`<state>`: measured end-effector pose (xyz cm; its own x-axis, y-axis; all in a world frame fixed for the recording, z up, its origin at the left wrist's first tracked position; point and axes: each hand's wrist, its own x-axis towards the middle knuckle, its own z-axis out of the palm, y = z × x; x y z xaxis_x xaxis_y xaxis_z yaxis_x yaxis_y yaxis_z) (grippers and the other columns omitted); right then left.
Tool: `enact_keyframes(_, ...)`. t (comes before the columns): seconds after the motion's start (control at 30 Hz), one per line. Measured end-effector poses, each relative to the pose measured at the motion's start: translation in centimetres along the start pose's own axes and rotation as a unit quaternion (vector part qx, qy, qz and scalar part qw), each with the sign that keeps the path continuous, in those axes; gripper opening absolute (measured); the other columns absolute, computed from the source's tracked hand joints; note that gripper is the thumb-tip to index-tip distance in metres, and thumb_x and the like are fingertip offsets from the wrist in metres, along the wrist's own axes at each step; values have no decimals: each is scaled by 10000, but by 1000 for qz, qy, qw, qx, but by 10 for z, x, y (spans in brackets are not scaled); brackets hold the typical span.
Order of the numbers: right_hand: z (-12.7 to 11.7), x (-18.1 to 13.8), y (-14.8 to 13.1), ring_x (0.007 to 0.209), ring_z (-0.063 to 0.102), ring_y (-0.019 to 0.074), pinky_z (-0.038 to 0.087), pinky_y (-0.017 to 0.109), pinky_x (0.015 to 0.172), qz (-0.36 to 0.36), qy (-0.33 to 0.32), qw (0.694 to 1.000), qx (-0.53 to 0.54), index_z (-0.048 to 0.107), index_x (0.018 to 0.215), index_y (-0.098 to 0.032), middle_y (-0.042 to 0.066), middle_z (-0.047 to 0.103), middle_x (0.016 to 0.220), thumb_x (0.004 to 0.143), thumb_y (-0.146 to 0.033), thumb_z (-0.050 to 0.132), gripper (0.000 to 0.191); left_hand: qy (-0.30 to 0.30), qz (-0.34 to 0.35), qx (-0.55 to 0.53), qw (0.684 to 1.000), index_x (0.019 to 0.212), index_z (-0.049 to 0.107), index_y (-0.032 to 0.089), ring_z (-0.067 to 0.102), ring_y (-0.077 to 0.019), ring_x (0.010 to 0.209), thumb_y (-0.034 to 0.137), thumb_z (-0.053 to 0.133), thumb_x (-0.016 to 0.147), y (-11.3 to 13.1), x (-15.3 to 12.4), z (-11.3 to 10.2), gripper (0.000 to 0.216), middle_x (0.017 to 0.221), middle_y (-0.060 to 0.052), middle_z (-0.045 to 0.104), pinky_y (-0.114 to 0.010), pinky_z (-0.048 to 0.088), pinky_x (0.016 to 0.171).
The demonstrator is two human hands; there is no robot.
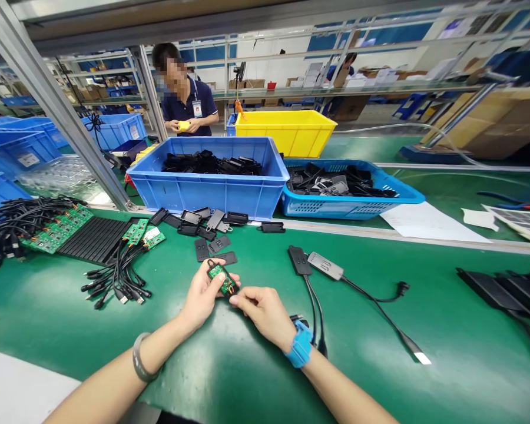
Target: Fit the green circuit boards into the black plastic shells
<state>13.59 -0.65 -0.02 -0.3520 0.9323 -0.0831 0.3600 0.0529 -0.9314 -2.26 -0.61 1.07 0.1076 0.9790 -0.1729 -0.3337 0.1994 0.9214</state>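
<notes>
My left hand (203,294) grips a small green circuit board (221,278) seated in a black plastic shell. My right hand (262,309) pinches the lower end of the same piece, fingers closed on it. Both hands hover low over the green mat (229,365). Just beyond them lie several loose black shell halves (212,232). To the right lie two closed adapters with cables (318,265). A blue strap sits on my right wrist, a grey band on my left.
A blue bin of black shells (212,188) and a blue tray (397,194) stand behind. Green boards with cables (55,229) and a black ribbed tray (95,238) lie left. A yellow bin (287,126) and a person in dark blue stand further back. Black parts (503,288) lie far right.
</notes>
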Motion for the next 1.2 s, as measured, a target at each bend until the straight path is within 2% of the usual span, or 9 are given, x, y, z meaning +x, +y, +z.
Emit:
enact_keyframes(0.13, -4, 1, -3, 488, 393, 99, 297, 226, 491, 8, -40, 999, 26, 676, 605, -140, -25, 502, 489, 824, -433, 570, 381, -5, -11, -15, 1000, 1095, 461, 184, 705, -232, 808, 438, 695, 784, -2, -1, 1, 466, 911, -104, 728, -312, 526, 677)
enact_keyframes(0.37, -3, 2, -4, 483, 378, 100, 270, 235, 497, 8, 14, 993, -113, 618, 527, -162, -30, 513, 478, 844, -434, 576, 420, 14, 84, 78, 993, 1064, 490, 191, 693, -216, 877, 434, 641, 830, -3, -6, 5, 369, 957, -95, 726, -351, 508, 831)
enact_keyframes(0.53, -5, 4, -11, 491, 440, 116, 279, 244, 498, -47, -32, 983, -176, 604, 580, -191, -27, 548, 519, 920, -432, 504, 429, 30, 17, 10, 999, 1059, 507, 170, 684, -183, 712, 441, 707, 764, 1, 3, 1, 448, 826, -68, 731, -304, 517, 704)
enact_keyframes(0.67, -10, 26, -19, 812, 599, 194, 419, 279, 696, -133, -1, 935, -330, 675, 900, -192, 63, 685, 882, 983, -306, 415, 296, 101, 0, -38, 994, 894, 576, 141, 603, -107, 570, 447, 721, 727, 5, 15, -9, 378, 712, -19, 669, -192, 420, 495)
enact_keyframes(0.77, -10, 52, -18, 1093, 541, 254, 447, 346, 827, -184, 13, 864, -468, 588, 1216, -188, 118, 604, 1266, 951, -185, 458, 295, 105, -18, -60, 992, 911, 587, 147, 558, -88, 548, 411, 717, 720, 6, 20, -15, 350, 701, 3, 626, -176, 376, 443)
enact_keyframes(0.93, -17, 67, -9, 917, 595, 242, 477, 336, 770, -199, -26, 826, -526, 618, 1190, -168, 104, 709, 979, 921, -126, 475, 308, 17, -50, -62, 997, 1002, 594, 150, 617, -124, 747, 81, 726, 595, 7, 15, -16, 433, 931, -57, 675, -222, 485, 617)
enact_keyframes(1.0, -27, 60, -6, 873, 603, 255, 478, 348, 759, -180, -5, 830, -527, 586, 1243, -108, 130, 707, 890, 898, -86, 457, 369, -9, -50, -67, 996, 1066, 576, 157, 646, -161, 861, 67, 739, 607, 6, 12, -15, 496, 1050, -89, 669, -277, 513, 741)
enact_keyframes(1.07, -38, 50, -5, 819, 608, 241, 480, 346, 738, -149, 60, 864, -477, 542, 1297, -92, 123, 693, 845, 883, -84, 441, 426, -33, -57, -73, 995, 1109, 551, 159, 654, -208, 968, 111, 767, 645, 3, 10, -14, 514, 1121, -118, 652, -350, 501, 872)
enact_keyframes(1.2, -47, 30, -9, 630, 567, 134, 487, 270, 610, -87, 160, 973, -141, 451, 1368, -182, 20, 618, 819, 866, -186, 455, 502, -67, -73, -51, 994, 1166, 493, 164, 674, -237, 967, 235, 792, 696, -5, 10, -14, 562, 1081, -134, 660, -387, 508, 879)
